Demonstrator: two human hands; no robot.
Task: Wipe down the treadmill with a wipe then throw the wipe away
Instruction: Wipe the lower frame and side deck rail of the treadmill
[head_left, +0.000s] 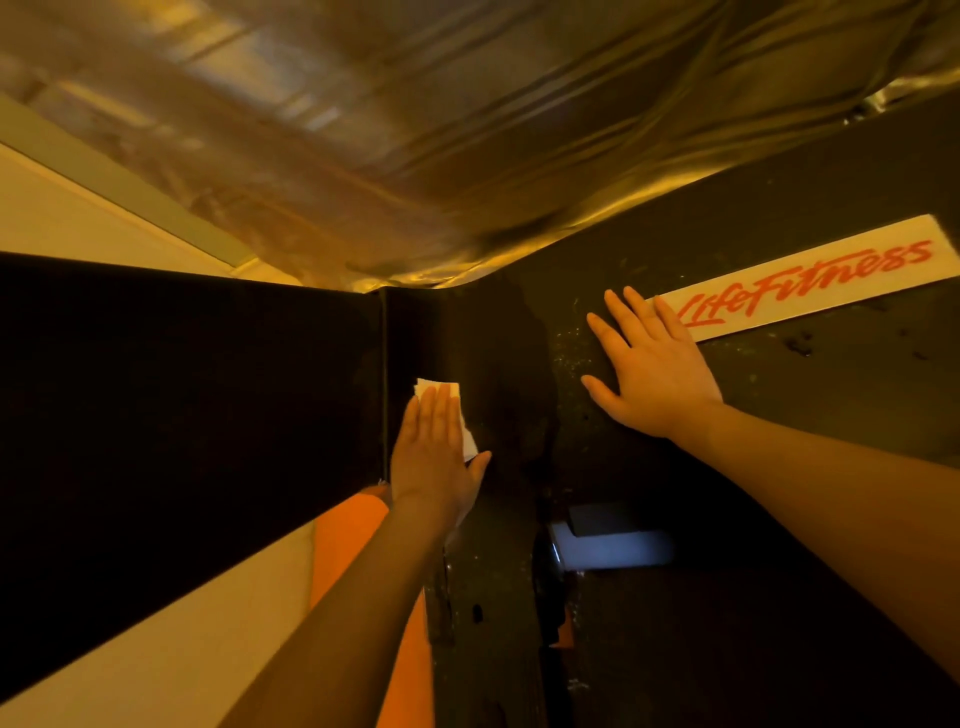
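The treadmill's black hood (519, 374) fills the middle and right of the head view, dusty and speckled. A folded white wipe (451, 394) lies on the hood near its left edge. My left hand (434, 457) lies flat on top of the wipe with straight fingers and presses it to the surface. My right hand (652, 364) rests flat on the hood with fingers spread, and its fingertips overlap the end of a white Life Fitness label (810, 278). Most of the wipe is hidden under my left hand.
A shiny dark floor (415, 130) lies beyond the hood. A black panel (182, 405) stands to the left, with a pale wall (78, 218) behind it. Below the hood are an orange strip (348, 540) and a pale blue block (613, 545).
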